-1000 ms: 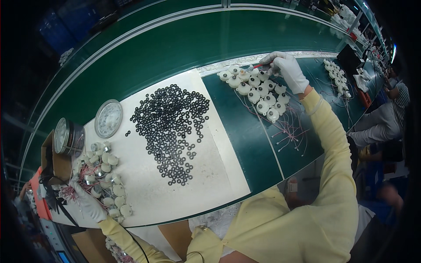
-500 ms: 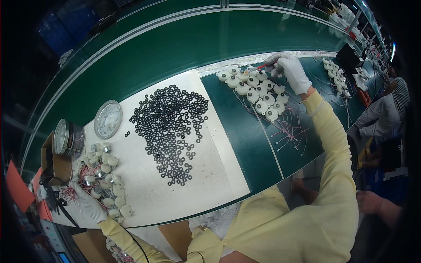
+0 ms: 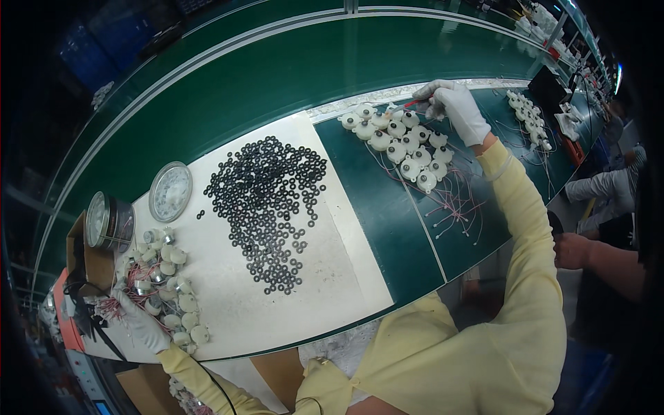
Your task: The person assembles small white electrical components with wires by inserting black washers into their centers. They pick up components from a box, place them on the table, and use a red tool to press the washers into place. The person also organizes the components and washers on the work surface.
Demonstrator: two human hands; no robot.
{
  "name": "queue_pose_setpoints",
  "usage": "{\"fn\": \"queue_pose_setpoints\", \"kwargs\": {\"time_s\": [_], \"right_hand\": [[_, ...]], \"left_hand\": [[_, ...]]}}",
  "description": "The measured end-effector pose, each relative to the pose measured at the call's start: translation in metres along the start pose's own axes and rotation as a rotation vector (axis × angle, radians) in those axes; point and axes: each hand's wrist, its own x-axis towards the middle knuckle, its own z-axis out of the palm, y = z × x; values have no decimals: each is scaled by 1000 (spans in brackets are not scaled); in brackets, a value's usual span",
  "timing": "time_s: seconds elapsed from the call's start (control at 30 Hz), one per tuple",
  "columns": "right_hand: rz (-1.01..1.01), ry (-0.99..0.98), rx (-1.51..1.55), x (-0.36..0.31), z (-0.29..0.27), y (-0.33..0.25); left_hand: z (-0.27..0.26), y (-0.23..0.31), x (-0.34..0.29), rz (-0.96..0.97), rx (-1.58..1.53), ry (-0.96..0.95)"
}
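My right hand [image 3: 453, 107], in a white glove, pinches a thin red-handled tool [image 3: 413, 103] at the far side of the bench. Its tip is at the back edge of a group of round cream-coloured geared motors [image 3: 409, 146]. Black rings sit on several of their shafts, and their thin pink wires [image 3: 453, 207] spread to the near right. At the left, my gloved left hand [image 3: 144, 325] is closed around a bunch of pink wires [image 3: 108, 306], fingertips partly hidden among them. Beside it lies a pile of similar motors [image 3: 169, 266], some showing metal cans.
Many small black rings [image 3: 266, 200] are strewn over a white sheet [image 3: 332, 277]. A round clear lid [image 3: 171, 191], a round tub [image 3: 109, 221] and a cardboard box [image 3: 90, 259] stand left. More motors [image 3: 529, 119] lie far right; another person's arm [image 3: 588, 252] is nearby.
My right hand and the red-handled tool have shifted very slightly left. My left hand stays in place. At the right, the other person's forearm has moved up and closer to the bench.
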Motion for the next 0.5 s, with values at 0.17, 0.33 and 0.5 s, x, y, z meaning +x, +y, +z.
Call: {"fn": "queue_pose_setpoints", "kwargs": {"time_s": [0.17,0.33,0.5], "right_hand": [[-46,92,63,-10,-5,-12],[-32,111,16,-6,-2,-11],[-40,55,-12,1,-5,7]], "left_hand": [[6,-14,-2,148,163,42],[12,-33,-6,316,468,80],[-2,0,-3,127,34,-21]]}}
